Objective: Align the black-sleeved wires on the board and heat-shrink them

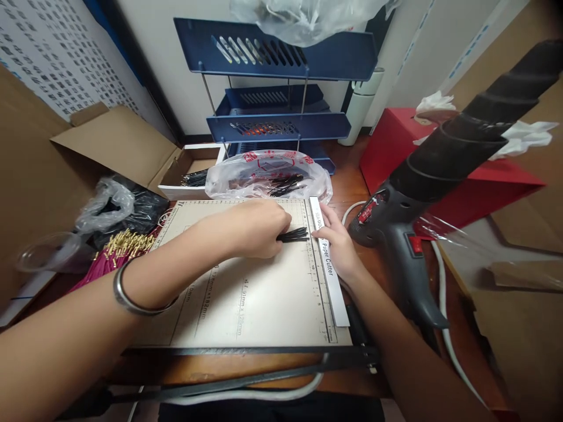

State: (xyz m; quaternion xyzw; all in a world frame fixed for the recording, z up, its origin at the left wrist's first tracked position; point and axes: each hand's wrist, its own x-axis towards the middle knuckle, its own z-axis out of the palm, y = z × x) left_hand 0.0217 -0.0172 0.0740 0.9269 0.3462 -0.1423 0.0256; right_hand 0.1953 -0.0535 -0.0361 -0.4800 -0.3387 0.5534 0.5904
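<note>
My left hand (257, 228) is closed around a bundle of thin black cords (295, 235), whose ends stick out to the right. Beneath it lies a cream paper cutter (272, 299) with printed rulers and size marks. Along its right side runs a white guard strip (329, 269) lettered "Paper Cutter". My right hand (341, 246) is at this strip, thumb lying over it beside the cord ends and index finger stretched upward, apart from the thumb; the other fingers are partly hidden. The cutter's black blade arm (246, 375) slants across the front, lowered beside the board's near edge.
A black heat gun (409, 205) stands at right before a red box (391, 140) with tissues. Behind the cutter are a plastic bag (268, 173) of black cords, a white box (187, 190) and a blue rack (277, 126). Maroon gold-tipped cords (118, 252) lie left.
</note>
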